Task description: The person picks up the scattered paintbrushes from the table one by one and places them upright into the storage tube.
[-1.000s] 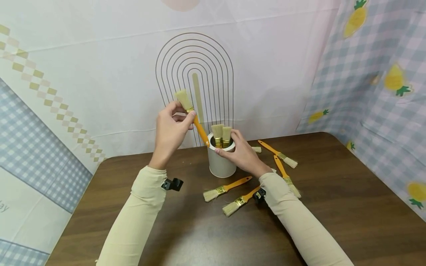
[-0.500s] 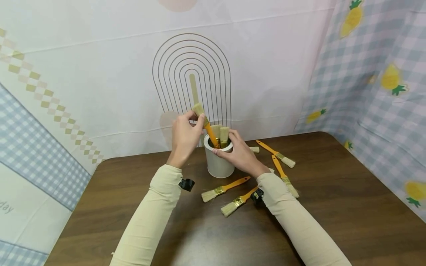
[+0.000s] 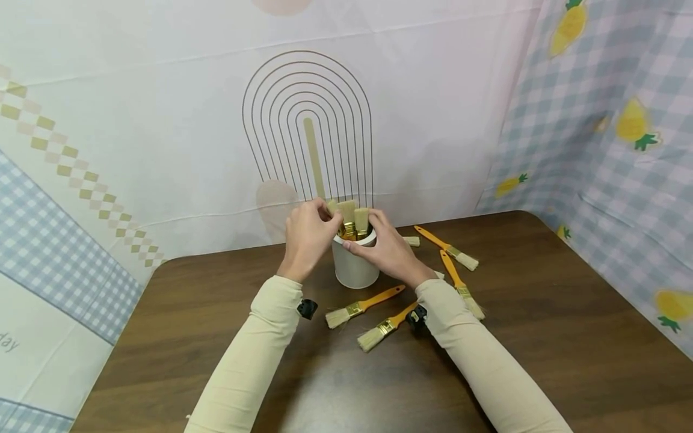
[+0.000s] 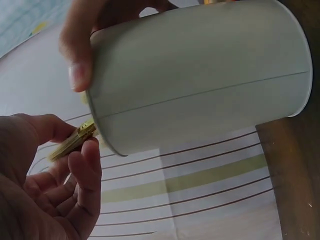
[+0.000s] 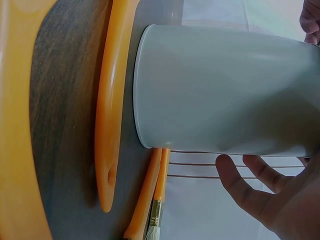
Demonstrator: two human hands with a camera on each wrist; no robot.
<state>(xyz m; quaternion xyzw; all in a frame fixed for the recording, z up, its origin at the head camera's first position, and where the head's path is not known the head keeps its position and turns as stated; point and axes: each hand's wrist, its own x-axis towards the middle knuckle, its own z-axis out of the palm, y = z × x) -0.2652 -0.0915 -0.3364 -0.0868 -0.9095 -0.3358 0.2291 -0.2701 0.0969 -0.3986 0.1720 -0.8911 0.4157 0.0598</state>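
In the head view a pale grey can (image 3: 354, 270) stands upright near the back of the table, with two paintbrushes (image 3: 354, 218) in it, bristles up. My left hand (image 3: 307, 237) is at the can's left rim. Between its thumb and fingers it pinches a third paintbrush (image 4: 77, 139) near the metal band, as the left wrist view shows; the handle end is hidden inside the can. My right hand (image 3: 392, 252) holds the can at the rim from the right, thumb in front and fingers behind.
Several loose paintbrushes with orange handles lie on the brown table (image 3: 216, 337). One brush (image 3: 355, 308) is in front of the can, another (image 3: 385, 327) beside the right wrist, others (image 3: 460, 290) to the right. A patterned cloth (image 3: 433, 120) hangs behind.
My left hand has moved right and down, taking its paintbrush from beside the rim into the can, handle first. The right hand stays on the can.
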